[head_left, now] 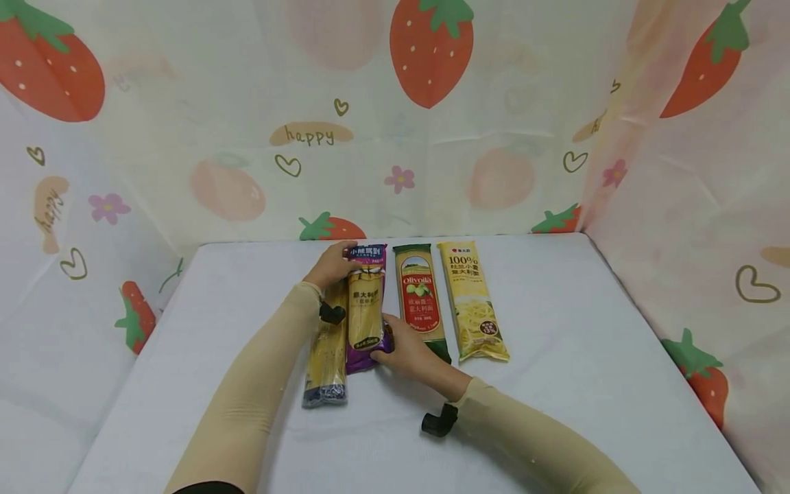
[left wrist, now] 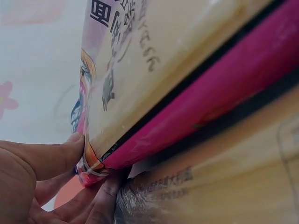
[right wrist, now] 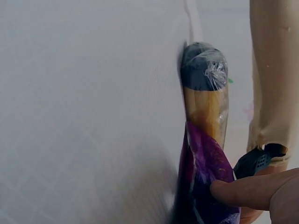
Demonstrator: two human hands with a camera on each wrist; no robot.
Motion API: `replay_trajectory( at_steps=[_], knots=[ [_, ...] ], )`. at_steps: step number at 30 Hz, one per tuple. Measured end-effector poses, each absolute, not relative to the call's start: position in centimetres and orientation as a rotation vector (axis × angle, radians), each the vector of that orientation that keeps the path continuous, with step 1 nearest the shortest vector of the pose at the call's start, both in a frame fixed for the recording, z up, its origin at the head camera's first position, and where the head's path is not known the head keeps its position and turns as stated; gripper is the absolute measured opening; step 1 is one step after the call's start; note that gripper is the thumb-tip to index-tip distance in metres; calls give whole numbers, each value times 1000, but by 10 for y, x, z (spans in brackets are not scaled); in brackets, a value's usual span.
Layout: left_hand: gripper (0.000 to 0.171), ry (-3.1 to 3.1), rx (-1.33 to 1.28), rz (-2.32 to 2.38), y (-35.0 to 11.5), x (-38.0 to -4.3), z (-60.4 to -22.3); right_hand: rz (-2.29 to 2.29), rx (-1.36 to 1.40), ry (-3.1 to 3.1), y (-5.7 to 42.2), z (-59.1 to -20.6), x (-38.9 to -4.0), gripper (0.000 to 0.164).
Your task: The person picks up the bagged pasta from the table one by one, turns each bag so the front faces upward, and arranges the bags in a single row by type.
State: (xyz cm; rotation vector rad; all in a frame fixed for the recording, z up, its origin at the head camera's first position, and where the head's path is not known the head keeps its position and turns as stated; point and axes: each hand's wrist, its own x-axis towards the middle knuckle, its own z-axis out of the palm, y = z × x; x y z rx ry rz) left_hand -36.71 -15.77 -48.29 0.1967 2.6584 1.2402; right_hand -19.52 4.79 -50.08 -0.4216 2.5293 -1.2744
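Observation:
A purple spaghetti packet (head_left: 365, 309) lies between both hands, its left edge close against a clear-wrapped spaghetti packet (head_left: 327, 350) with a dark blue end. My left hand (head_left: 333, 265) pinches the purple packet's top end; in the left wrist view the thumb (left wrist: 60, 156) presses its front, with other fingers behind. At the lower right corner my right hand (head_left: 412, 351) grips the same packet. Its thumb (right wrist: 247, 190) lies on the purple wrapper in the right wrist view, while the remaining fingers are mostly hidden.
Right of the hands lie a green and red Olivoila pasta packet (head_left: 422, 295) and a yellow pasta packet (head_left: 474, 302). All rest on a white-covered table (head_left: 555, 412). Strawberry-patterned cloth (head_left: 370, 144) hangs behind and at both sides.

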Motion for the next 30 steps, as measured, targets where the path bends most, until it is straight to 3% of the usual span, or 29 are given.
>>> replay_trajectory(
  at_steps=[23, 30],
  knots=[
    [64, 2731, 151, 1158, -155, -368, -490, -987, -542, 2675, 52, -498, -181, 89],
    [63, 2727, 131, 1163, -157, -364, -488, -856, -624, 2736, 55, -496, -173, 86]
  ],
)
